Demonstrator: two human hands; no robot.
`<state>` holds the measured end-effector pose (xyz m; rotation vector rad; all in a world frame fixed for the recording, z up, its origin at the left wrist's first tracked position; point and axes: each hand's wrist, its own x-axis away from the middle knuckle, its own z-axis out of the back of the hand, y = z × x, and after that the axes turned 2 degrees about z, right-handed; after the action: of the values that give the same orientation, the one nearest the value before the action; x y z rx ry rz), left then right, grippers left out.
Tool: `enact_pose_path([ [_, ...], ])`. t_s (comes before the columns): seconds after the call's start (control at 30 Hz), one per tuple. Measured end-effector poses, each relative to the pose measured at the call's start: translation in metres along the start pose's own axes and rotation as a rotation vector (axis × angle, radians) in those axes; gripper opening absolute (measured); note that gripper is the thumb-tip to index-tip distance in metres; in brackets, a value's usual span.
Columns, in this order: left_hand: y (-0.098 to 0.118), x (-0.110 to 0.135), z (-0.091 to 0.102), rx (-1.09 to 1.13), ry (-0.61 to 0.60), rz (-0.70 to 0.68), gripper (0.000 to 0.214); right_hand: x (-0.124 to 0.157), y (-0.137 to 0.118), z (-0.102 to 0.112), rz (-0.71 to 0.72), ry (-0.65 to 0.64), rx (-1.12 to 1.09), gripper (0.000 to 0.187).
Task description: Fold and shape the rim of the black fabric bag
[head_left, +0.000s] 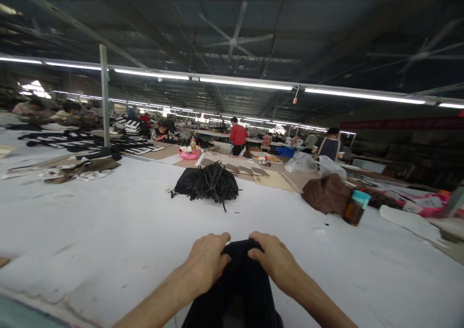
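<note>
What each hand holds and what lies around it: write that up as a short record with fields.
Left hand: grips the left side of the black cloth
Right hand: grips its right side
Work surface: white tabletop
Straight ahead: pile of black strips
Ahead, right: brown cloth, beside a teal-lidded jar
Background: person in red; ceiling fan

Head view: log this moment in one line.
left hand: holds black cloth | right hand: holds same cloth | ahead: bundle of black strips on white table | at right: teal-lidded jar
</note>
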<state>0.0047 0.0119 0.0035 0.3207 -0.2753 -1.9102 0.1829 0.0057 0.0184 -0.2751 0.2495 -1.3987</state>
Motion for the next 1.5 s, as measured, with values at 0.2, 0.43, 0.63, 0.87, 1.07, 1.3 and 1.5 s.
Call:
enact_pose_path([
  [0.2, 0.012, -0.021, 0.000, -0.142, -0.011, -0.070, 0.028, -0.013, 0.002, -0.015, 0.001, 0.114, 0.327, 0.018],
  [0.43, 0.013, -0.019, -0.001, -0.207, -0.016, -0.104, 0.030, -0.020, 0.012, -0.013, 0.138, 0.034, 0.430, 0.019],
  [0.63, 0.014, -0.011, 0.002, -0.242, -0.038, -0.055, 0.025, -0.034, 0.015, -0.016, 0.298, 0.077, 0.443, 0.020],
  [0.87, 0.005, 0.000, 0.010, -0.229, -0.001, 0.114, 0.023, -0.039, -0.013, -0.026, 0.372, 0.063, 0.340, 0.017],
  [1.07, -0.004, -0.021, 0.006, -0.165, -0.058, -0.042, 0.017, -0.027, -0.029, -0.040, 0.191, 0.104, 0.253, 0.020],
  [1.3, -0.017, -0.031, -0.014, -0.222, 0.068, -0.173, 0.023, -0.025, -0.019, -0.042, 0.082, 0.135, 0.318, 0.018],
  [1.5, -0.013, -0.030, -0.004, -0.243, 0.002, -0.087, 0.024, -0.030, -0.025, -0.034, 0.172, 0.091, 0.398, 0.022],
])
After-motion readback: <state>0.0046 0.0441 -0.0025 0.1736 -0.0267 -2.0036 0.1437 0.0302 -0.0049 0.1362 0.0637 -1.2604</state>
